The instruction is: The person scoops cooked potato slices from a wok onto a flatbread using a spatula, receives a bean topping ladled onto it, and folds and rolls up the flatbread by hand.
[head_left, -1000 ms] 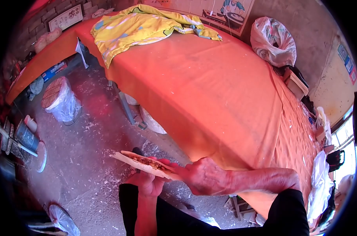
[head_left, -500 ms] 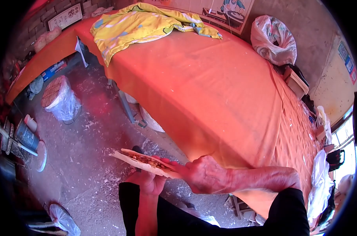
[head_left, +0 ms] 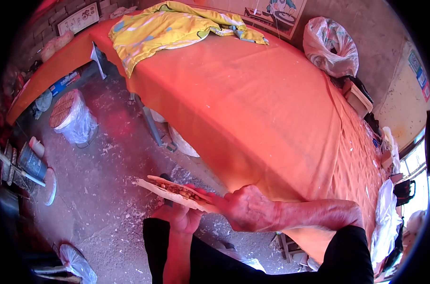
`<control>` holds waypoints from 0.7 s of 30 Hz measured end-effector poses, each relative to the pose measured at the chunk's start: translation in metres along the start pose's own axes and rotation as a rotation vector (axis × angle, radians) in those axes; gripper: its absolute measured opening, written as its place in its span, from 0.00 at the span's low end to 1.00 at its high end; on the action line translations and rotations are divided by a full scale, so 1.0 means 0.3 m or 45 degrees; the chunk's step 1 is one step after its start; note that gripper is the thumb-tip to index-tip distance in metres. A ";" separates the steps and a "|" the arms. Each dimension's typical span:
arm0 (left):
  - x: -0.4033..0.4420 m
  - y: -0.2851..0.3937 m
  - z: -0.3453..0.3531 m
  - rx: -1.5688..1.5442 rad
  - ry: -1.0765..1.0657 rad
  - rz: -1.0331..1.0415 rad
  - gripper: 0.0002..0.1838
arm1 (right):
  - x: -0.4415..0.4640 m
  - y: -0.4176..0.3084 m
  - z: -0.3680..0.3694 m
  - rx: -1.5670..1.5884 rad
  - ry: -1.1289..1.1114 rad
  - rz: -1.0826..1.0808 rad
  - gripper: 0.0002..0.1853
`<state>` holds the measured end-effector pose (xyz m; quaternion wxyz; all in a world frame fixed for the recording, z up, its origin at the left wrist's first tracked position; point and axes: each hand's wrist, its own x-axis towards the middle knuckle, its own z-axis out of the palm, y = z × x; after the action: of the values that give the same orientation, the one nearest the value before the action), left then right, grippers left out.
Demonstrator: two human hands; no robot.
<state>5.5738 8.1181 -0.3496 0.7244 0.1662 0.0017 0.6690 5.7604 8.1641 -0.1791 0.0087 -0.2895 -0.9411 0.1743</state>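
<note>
A folded flatbread [head_left: 170, 193] with a brown, chunky filling [head_left: 179, 190] showing in its open side is held in front of me, above the floor and beside the table's near edge. My left hand [head_left: 182, 218] supports it from below, its fingers wrapped round to the far side. At the flatbread's right end my right hand [head_left: 249, 208] is closed on it, the fingertips partly hidden behind the knuckles. The left end of the bread sticks out free of both hands.
An orange cloth covers the long table [head_left: 234, 104]; a yellow patterned cloth [head_left: 172, 33] lies at its far end. A plastic-wrapped stool [head_left: 75, 118] and a bucket [head_left: 32, 161] stand at left. A white plastic bag [head_left: 331, 47] sits by the wall.
Both hands keep their hold on the flatbread. Its upper flap and left end have shifted very slightly; little else differs.
</note>
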 end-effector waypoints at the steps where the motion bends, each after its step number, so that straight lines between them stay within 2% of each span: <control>1: 0.001 -0.002 -0.001 -0.014 -0.002 -0.003 0.27 | 0.001 0.000 -0.001 -0.002 -0.008 0.001 0.22; 5: 0.001 -0.005 0.010 0.003 0.014 0.005 0.27 | -0.003 0.005 0.002 0.016 0.068 -0.040 0.21; 11: -0.002 0.000 -0.009 -0.018 0.016 0.005 0.27 | -0.002 0.003 -0.007 0.062 0.024 -0.018 0.18; 21: -0.002 0.010 -0.016 0.008 -0.067 -0.005 0.29 | -0.003 -0.001 -0.013 0.043 0.053 -0.016 0.18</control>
<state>5.5697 8.1188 -0.3536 0.7251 0.1859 -0.0150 0.6629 5.7616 8.1645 -0.1754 0.0344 -0.2869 -0.9395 0.1841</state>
